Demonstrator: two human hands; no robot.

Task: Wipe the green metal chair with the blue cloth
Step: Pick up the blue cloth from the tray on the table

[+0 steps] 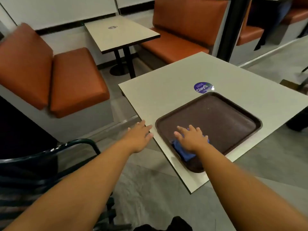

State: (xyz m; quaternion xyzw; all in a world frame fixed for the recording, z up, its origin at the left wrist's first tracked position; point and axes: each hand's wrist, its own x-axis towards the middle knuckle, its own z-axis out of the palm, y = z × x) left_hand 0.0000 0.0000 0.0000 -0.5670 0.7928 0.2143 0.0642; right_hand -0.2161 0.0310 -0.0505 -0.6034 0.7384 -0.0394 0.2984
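Observation:
The blue cloth (pixel 182 150) lies bunched in the near left corner of a brown tray (pixel 216 117). My right hand (pixel 191 139) rests flat on top of the cloth with fingers spread and straight, covering most of it. My left hand (pixel 139 135) is stretched out with straight fingers at the near left corner of the table, just left of the tray, holding nothing. The green metal chair (pixel 55 157) stands at the lower left; its dark curved armrest and slatted seat show beneath my left forearm.
The tray sits on a beige table (pixel 166 90) with a round blue sticker (pixel 202 87). Orange padded booth seats (pixel 50 77) stand at the left and behind. A second small table (pixel 120 32) stands farther back. Grey tiled floor (pixel 150 189) lies between chair and table.

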